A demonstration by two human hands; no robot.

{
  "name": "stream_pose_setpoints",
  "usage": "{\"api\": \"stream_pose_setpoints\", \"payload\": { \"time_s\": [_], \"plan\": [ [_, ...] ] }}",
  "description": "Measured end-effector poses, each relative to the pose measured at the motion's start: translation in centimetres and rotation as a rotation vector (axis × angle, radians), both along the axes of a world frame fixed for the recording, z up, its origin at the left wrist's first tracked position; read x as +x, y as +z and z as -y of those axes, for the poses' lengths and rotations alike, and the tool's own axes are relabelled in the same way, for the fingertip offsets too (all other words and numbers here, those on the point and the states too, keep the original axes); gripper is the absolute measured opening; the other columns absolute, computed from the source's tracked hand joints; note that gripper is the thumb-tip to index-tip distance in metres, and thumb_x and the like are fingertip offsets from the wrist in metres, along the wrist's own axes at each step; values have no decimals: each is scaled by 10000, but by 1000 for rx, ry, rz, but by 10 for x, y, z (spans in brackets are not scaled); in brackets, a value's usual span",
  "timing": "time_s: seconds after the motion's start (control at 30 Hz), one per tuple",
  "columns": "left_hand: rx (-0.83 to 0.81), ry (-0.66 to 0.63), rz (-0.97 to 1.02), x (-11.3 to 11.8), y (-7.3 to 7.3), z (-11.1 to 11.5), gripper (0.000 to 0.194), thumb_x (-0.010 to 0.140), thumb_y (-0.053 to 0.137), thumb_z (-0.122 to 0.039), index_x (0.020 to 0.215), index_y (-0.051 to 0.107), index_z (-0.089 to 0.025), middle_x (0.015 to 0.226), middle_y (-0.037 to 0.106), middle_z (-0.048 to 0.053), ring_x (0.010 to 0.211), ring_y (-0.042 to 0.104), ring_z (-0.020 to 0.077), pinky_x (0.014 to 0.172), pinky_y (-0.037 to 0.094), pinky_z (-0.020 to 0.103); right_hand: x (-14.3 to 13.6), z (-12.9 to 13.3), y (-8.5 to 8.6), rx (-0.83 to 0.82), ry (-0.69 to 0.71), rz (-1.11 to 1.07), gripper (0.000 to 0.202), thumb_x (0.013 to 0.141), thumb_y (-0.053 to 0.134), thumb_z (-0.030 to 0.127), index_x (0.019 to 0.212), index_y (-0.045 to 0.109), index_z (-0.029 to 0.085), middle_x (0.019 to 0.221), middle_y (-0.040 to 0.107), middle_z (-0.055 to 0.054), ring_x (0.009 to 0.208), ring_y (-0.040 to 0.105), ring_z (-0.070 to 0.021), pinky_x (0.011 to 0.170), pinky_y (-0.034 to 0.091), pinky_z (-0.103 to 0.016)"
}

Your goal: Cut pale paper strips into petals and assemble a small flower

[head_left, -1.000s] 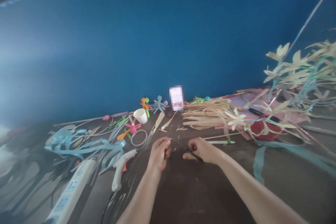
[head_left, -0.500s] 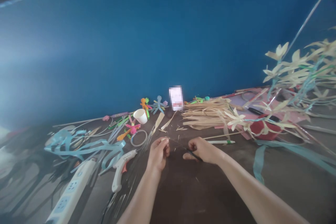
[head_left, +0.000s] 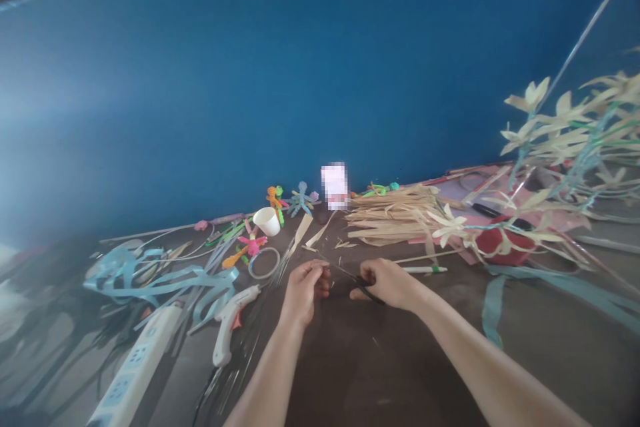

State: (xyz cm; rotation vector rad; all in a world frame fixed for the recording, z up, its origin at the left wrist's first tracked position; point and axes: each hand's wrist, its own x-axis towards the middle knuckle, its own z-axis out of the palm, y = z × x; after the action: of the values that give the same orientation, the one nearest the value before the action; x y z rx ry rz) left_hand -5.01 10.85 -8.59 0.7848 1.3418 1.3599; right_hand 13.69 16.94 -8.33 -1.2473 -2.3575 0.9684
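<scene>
My left hand (head_left: 304, 287) is closed in a pinch above the dark table, on something too small to make out. To its right, my right hand (head_left: 383, 282) is wrapped round dark-handled scissors (head_left: 367, 288), whose thin blades point left toward the left fingertips. Small pale scraps lie just beyond both hands. A long pale dried leaf (head_left: 301, 233) lies beyond the left hand, and a bundle of dried husk strips (head_left: 393, 217) lies beyond the right hand.
On the left are a white glue gun (head_left: 233, 320), a power strip (head_left: 137, 367), blue ribbon (head_left: 150, 285), a tape roll (head_left: 265, 263) and a paper cup (head_left: 267, 221). Pale husk flowers (head_left: 565, 117) stand at right, near a white-and-green pen (head_left: 425, 269). A blue wall (head_left: 300, 67) rises behind.
The scissor blades look more spread and reach nearer my left hand. The fingers of my left hand have shifted slightly; my right hand has barely moved.
</scene>
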Motion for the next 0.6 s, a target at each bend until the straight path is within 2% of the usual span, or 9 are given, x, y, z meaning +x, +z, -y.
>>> {"api": "stream_pose_setpoints", "payload": {
  "time_s": [0.23,0.6],
  "plan": [
    [3,27,-30,-4,1,-1,173,673,556,-300,719,561,-133,647,566,0,474,493,64,410,384,167,3,-1,-1,31,50,54,440,526,575,614,583,493,185,526,521,40,488,423,-85,435,229,-189],
    [-30,34,16,-7,-2,-4,228,675,565,-298,801,578,-110,671,581,28,483,515,72,413,398,174,3,-1,-1,104,43,114,439,518,580,621,585,497,196,536,536,39,487,441,-93,447,221,-197]
  ]
}}
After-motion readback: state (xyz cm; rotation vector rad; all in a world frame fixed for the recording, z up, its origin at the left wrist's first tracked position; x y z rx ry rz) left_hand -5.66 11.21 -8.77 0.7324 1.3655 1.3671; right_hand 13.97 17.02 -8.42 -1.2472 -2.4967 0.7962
